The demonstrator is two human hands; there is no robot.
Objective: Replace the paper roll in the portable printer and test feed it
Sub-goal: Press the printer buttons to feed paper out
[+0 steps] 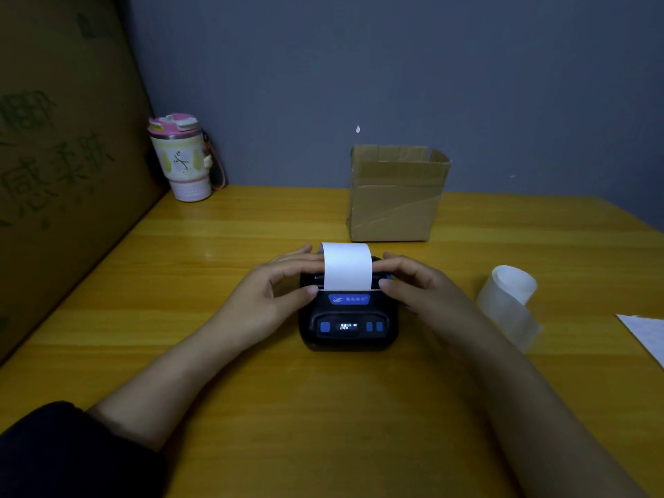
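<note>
White paper strip [347, 266] upright from black printer [347, 319], left hand [278, 282] and right hand [413, 282] fingers pressing its lid edges.

A single head-worn wide-angle camera is looking forward and down from the person's seat, sitting close above the wooden table [222, 372]. It is facing the grey wall [395, 66] at the table's far edge, with both forearms reaching in from the bottom of the frame toward its centre.
</note>
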